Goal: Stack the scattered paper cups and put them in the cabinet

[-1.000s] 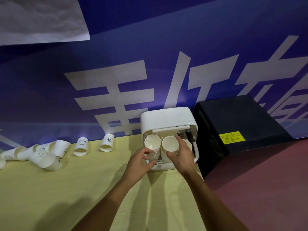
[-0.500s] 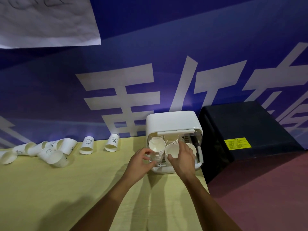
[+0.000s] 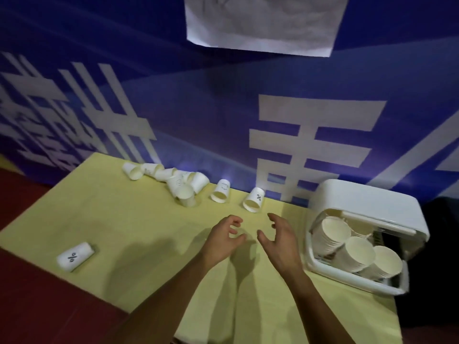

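Note:
The small white cabinet stands open at the table's right end, with several stacks of paper cups leaning inside it. My left hand and my right hand hover side by side over the yellow table, left of the cabinet, both holding nothing with fingers loosely curled. Just beyond my hands lies a loose cup on its side, and another cup to its left. A pile of several tipped cups sits further left by the wall. One lone cup lies near the table's left edge.
A blue banner with white characters forms the wall behind the table. A white paper sheet hangs on it above. A dark box stands right of the cabinet. Red floor shows at the left.
Both hands have let go of the cup stacks in the cabinet and pulled back to the left over the table. The view has swung left, showing the lone cup.

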Available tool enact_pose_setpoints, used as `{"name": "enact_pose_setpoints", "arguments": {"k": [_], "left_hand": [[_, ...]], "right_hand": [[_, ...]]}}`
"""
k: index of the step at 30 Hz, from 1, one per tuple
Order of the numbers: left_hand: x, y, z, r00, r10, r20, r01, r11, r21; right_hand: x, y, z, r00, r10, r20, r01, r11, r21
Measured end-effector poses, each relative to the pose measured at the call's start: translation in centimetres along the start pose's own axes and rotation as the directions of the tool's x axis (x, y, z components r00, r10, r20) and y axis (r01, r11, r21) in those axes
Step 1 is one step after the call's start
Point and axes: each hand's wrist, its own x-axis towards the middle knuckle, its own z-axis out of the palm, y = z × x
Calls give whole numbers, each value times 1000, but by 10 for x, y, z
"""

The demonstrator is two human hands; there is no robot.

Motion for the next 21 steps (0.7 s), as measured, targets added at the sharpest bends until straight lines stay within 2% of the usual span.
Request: {"name": "enact_pose_setpoints", "arguments": {"k": [5,11,16,21], "left_hand": [[5,-61,-87,999,-36,-36,35,999,-14],[-3,-123,-185,991,-113,-70,110,993,-45],[-21,-165,-250,963,-194,-188,188,981,-50],[-55,-200,-297,903,-278,-326,283,958,-33]], "right_hand": [[3,-64,83,998,27,63,-27,1000,3],[-2,-140,169,982,-7,189,8,1000,-4],[7,-184,223,952,-72,298,83,996,-25],[11,-220,274,878,-184,442,209,978,-10]]}}
